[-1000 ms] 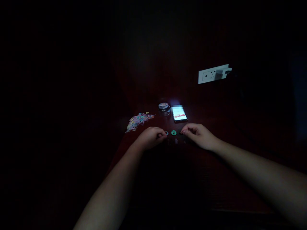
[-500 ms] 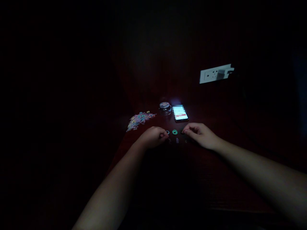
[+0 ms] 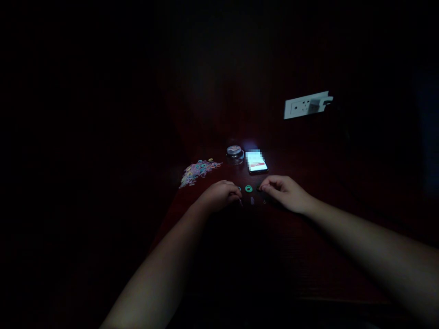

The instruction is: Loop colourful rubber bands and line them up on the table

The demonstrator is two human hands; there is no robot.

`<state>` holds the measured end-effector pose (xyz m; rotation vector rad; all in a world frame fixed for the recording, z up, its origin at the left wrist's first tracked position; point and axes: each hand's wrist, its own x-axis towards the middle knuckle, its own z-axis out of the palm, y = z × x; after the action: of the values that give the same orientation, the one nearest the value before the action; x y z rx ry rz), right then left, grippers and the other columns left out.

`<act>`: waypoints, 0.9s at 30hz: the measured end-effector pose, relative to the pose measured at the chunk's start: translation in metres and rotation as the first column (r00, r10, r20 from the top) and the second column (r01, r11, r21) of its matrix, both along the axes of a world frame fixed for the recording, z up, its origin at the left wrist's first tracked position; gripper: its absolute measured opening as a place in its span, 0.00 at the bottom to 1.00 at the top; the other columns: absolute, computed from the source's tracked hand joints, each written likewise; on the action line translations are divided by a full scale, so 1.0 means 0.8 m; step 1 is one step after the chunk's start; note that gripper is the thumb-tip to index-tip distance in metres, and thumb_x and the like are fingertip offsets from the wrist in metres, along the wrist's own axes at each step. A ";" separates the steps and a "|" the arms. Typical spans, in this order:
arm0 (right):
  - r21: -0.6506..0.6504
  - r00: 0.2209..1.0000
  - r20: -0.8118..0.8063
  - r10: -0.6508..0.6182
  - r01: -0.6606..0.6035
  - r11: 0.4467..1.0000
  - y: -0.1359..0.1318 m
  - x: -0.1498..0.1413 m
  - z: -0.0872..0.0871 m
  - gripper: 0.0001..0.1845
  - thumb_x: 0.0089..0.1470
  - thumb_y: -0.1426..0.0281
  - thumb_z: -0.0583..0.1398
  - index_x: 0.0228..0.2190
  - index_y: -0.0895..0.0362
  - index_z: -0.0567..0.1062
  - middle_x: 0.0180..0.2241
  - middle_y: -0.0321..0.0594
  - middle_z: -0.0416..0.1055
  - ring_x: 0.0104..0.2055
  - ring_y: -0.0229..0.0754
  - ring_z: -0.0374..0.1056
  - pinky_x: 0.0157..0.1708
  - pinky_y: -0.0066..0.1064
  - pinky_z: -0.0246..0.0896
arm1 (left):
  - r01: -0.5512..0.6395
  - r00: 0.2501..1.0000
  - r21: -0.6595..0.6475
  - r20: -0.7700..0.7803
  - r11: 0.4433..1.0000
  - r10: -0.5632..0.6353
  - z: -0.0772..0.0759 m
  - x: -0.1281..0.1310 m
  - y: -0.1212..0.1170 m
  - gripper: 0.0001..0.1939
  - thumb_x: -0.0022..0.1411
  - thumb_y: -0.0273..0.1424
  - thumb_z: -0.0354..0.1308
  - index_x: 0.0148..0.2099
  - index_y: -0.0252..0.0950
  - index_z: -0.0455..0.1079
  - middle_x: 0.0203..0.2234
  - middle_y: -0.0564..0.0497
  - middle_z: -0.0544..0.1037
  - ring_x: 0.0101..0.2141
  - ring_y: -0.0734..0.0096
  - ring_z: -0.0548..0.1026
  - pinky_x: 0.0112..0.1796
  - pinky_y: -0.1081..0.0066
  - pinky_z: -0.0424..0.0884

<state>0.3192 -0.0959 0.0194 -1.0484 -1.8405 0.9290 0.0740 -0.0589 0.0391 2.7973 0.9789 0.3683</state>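
Note:
My left hand (image 3: 222,195) is closed in a pinch, its fingertips down at a small pale elastic band (image 3: 240,203). Behind those fingers a light blue hair tie (image 3: 239,188) is partly covered. With thumb and forefinger together, my right hand (image 3: 284,192) pinches the edge of a dark yellowish hair tie (image 3: 259,188). Between the hands lies a green hair tie (image 3: 248,188). In front of it are a small purple band (image 3: 252,200) and another tiny pale band (image 3: 264,201).
A heap of colourful small elastic bands (image 3: 199,172) spreads along the table's left edge. Farther back stand a clear lidded jar (image 3: 235,155) and a lit phone (image 3: 257,161). A white wall socket (image 3: 305,106) holds a plug. The surroundings are very dark.
My left fingertips have come down onto the small pale band, which earlier showed beside them. My right hand keeps its pinch on the dark hair tie. The view has shifted slightly.

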 end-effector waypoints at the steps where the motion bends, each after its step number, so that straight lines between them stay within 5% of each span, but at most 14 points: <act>1: -0.005 1.000 0.001 -0.001 0.001 1.000 -0.001 0.000 0.001 0.17 0.54 0.56 0.58 0.28 0.58 0.71 0.21 0.33 0.64 0.22 0.35 0.57 0.22 0.28 0.51 | 0.010 1.000 0.003 -0.002 1.000 -0.010 0.000 0.000 0.000 0.07 0.64 0.29 0.57 0.38 0.38 0.77 0.36 0.50 0.79 0.40 0.69 0.75 0.45 0.69 0.68; 27: 0.003 1.000 0.010 0.008 -0.008 1.000 0.000 0.001 -0.001 0.16 0.55 0.57 0.58 0.28 0.57 0.72 0.20 0.32 0.63 0.22 0.35 0.56 0.22 0.28 0.51 | 0.007 1.000 0.006 0.003 1.000 -0.007 0.001 0.002 -0.004 0.05 0.61 0.27 0.58 0.38 0.37 0.76 0.35 0.50 0.78 0.38 0.70 0.74 0.44 0.70 0.69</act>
<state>0.3198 -0.0961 0.0190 -1.0467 -1.8547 0.9272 0.0753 -0.0621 0.0397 2.8041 0.9684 0.3760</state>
